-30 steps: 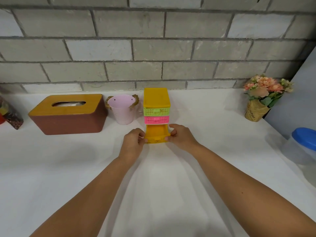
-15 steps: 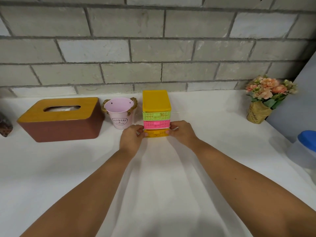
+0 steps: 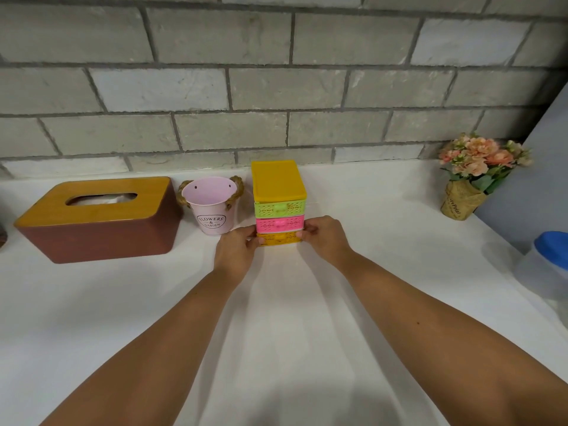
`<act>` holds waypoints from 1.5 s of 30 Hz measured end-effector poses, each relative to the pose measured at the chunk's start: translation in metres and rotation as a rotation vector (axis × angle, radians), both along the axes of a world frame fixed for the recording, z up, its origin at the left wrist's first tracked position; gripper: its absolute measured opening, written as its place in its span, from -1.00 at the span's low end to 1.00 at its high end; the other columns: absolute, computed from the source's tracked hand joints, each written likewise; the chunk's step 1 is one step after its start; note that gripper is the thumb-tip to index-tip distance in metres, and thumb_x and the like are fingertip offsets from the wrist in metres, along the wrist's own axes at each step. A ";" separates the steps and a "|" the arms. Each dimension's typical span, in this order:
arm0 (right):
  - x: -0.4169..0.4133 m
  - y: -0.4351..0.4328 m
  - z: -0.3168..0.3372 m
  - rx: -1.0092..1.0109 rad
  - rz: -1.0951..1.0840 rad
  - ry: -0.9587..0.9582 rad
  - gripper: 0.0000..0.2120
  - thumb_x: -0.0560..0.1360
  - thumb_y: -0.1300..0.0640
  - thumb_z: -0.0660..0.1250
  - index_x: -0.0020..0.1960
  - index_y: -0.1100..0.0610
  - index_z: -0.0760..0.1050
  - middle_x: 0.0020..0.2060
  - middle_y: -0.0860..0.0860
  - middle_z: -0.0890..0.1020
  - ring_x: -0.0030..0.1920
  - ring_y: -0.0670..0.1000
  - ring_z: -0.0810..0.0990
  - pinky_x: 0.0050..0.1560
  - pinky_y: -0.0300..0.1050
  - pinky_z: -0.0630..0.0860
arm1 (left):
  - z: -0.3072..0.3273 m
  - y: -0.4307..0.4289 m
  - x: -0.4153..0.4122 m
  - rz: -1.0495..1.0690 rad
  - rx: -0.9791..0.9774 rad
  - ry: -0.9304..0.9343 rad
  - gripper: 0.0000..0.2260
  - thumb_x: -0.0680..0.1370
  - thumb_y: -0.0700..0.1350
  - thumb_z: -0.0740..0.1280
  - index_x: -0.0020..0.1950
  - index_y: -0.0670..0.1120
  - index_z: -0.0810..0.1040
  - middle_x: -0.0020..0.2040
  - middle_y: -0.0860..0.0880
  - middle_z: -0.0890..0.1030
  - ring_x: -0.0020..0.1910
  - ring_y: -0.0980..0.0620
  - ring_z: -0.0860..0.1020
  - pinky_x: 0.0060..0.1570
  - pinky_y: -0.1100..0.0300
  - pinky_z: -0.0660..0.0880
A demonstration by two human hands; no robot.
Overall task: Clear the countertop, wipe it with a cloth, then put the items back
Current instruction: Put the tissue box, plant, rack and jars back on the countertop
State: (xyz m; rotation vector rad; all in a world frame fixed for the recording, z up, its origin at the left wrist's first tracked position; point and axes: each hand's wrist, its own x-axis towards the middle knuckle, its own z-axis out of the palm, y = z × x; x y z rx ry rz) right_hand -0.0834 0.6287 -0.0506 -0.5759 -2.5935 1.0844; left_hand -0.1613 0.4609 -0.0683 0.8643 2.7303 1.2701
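A small plastic drawer unit (image 3: pixel 278 182) with a yellow top stands on the white countertop (image 3: pixel 384 216) near the brick wall. It has a green, a pink and a yellow drawer. The yellow bottom drawer (image 3: pixel 279 238) sits pushed into the unit. My left hand (image 3: pixel 235 252) pinches this drawer's left front corner with curled fingers. My right hand (image 3: pixel 324 238) pinches its right front corner in the same way. A brown tissue box (image 3: pixel 98 222) with a wooden lid and a pink metal bucket (image 3: pixel 212 210) stand to the unit's left.
A small bouquet of pink flowers (image 3: pixel 475 176) wrapped in paper stands at the back right by a grey panel. A clear container with a blue lid (image 3: pixel 553 250) sits at the right edge. Bare countertop stretches in front of the unit, under my forearms.
The yellow bottom drawer was pulled out a second ago. Both hands have pushed it back into the unit, and it now sits flush with the other drawers.
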 end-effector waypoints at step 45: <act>0.162 0.259 0.077 -0.325 -0.533 0.048 -0.14 0.07 0.07 0.54 0.33 0.23 0.38 0.20 0.13 0.54 0.22 0.13 0.51 0.22 0.04 0.50 | 0.067 0.241 0.155 -0.345 0.088 -0.347 -0.55 0.62 0.12 0.04 0.42 -0.08 0.33 0.40 -0.05 0.38 0.33 -0.07 0.40 0.38 0.08 0.25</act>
